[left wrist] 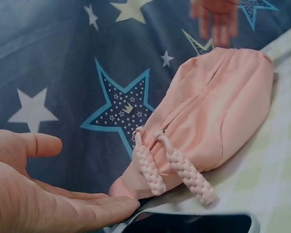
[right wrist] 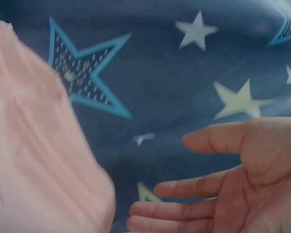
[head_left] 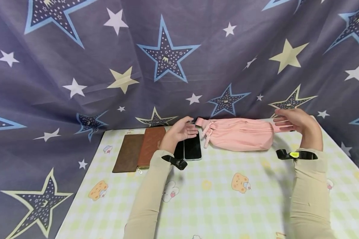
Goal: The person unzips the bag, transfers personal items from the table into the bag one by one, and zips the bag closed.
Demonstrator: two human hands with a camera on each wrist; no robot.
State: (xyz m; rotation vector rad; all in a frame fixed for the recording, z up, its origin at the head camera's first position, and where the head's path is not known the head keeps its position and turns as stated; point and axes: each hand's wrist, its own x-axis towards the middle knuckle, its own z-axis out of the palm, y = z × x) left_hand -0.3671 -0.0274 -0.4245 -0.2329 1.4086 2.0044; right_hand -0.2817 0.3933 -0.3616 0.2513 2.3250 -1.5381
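A pink waist bag (head_left: pixel 242 134) lies at the back of the table, its zipper side up, with two braided pulls (left wrist: pixel 189 177) at its left end. My left hand (head_left: pixel 182 129) is held over the phones with fingers extended, its fingertips right by the bag's left strap end. To the right, my right hand (head_left: pixel 299 121) spreads its fingers beside the bag's right strap (head_left: pixel 282 127); in the right wrist view the palm shows with nothing in it. Below my left hand lies a dark-screened phone (head_left: pixel 192 147), with a second black phone (head_left: pixel 179 151) partly hidden by the wrist.
Left of the phones lie a brown leather wallet (head_left: pixel 152 146) with a zipper and a darker brown flat wallet (head_left: pixel 128 154). A checked cloth (head_left: pixel 215 202) covers the table. Behind it hangs a dark star-patterned curtain (head_left: pixel 107 109), close to the bag's back edge.
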